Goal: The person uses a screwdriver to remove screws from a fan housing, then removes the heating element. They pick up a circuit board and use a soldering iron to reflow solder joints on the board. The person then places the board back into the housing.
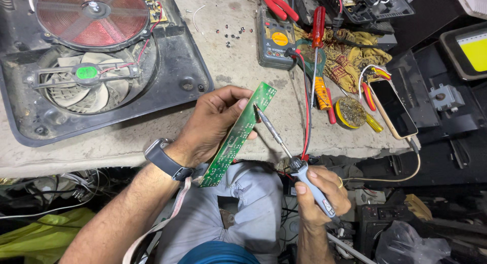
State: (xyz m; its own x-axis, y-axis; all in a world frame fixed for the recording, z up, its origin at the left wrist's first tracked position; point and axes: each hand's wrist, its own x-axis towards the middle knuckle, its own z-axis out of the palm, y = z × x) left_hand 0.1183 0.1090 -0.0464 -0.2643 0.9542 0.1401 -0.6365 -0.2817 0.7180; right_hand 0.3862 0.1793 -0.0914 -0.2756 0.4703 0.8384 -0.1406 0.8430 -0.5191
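My left hand grips a long narrow green circuit board, held tilted over the front edge of the concrete bench. A flat ribbon cable hangs from the board's lower end. My right hand holds a soldering iron by its grey-blue handle. The iron's metal tip touches the board's upper part, close to my left thumb. A dark watch sits on my left wrist.
An opened induction cooker with copper coil and fan lies at the bench's left. A multimeter, red-handled pliers, screwdriver, solder paste tin, phone and yellow cloth lie to the right. Small screws are scattered.
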